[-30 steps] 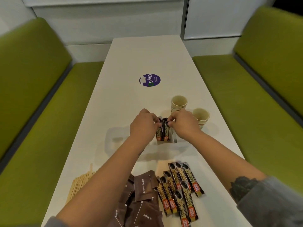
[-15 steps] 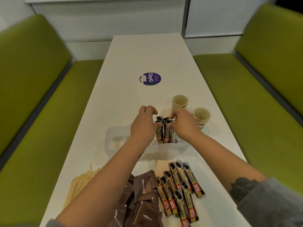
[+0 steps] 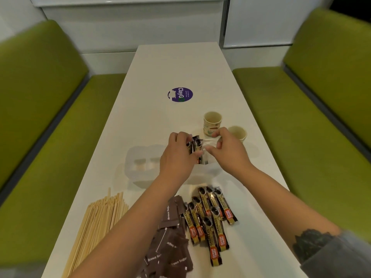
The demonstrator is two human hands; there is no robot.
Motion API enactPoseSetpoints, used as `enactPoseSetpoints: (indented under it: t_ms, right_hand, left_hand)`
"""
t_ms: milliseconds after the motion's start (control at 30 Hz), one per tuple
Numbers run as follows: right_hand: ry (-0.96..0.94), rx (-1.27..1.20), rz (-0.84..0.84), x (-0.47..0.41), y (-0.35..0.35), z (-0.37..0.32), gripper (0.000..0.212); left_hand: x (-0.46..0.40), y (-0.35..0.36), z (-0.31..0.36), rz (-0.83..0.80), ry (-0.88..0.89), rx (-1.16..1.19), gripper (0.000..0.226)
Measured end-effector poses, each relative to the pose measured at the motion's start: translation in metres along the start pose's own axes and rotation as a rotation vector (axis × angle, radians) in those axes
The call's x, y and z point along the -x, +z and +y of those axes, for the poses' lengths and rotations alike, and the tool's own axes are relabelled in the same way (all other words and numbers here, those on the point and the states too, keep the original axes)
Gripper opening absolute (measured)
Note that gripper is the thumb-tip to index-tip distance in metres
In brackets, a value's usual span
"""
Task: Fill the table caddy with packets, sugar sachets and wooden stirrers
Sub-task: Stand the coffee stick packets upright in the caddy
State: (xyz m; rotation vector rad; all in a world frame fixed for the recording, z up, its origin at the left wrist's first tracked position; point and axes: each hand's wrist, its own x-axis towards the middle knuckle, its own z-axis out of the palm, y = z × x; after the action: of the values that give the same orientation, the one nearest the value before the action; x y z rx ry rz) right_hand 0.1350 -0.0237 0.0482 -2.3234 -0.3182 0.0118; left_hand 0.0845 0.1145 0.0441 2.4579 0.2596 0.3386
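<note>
A translucent white caddy (image 3: pixel 140 169) stands mid-table. Inside its right part stand a few black-and-gold coffee packets (image 3: pixel 195 146), upright. My left hand (image 3: pixel 177 157) grips these packets from the left side. Just right of them, my right hand (image 3: pixel 226 149) hovers over the caddy, its fingers loosely curled and holding nothing. Near the table's front lie several more coffee packets (image 3: pixel 210 217), a heap of brown sugar sachets (image 3: pixel 170 241) and a bundle of wooden stirrers (image 3: pixel 96 227).
Two paper cups (image 3: pixel 212 122) (image 3: pixel 239 134) stand just behind the caddy on the right. A purple round sticker (image 3: pixel 180 94) sits on the white table (image 3: pixel 176 63) farther back. Green benches (image 3: pixel 50 137) run along both sides.
My right hand has let go of the packets and pulled slightly right. My left hand stays on them in the caddy. The camera has tilted down a little.
</note>
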Motion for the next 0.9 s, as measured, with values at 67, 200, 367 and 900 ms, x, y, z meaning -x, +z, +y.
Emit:
enactPoseSetpoints:
  t_ms: [67,200,367,900]
  right_hand:
    - [0.007,-0.003,-0.026,0.014,-0.005,0.005,0.028]
    - [0.050,0.034,-0.096,0.037,-0.008,0.020,0.026]
    - [0.131,0.110,-0.185,0.061,-0.002,0.039,0.026]
    - [0.258,0.262,-0.319,0.093,0.015,0.057,0.034]
  left_hand:
    - [0.015,0.003,0.005,-0.017,-0.001,0.002,0.041]
    - [0.040,0.011,0.007,-0.127,-0.002,-0.019,0.036]
    - [0.066,0.020,0.007,-0.334,-0.032,-0.099,0.037]
    - [0.104,0.042,0.012,-0.526,-0.085,-0.321,0.067]
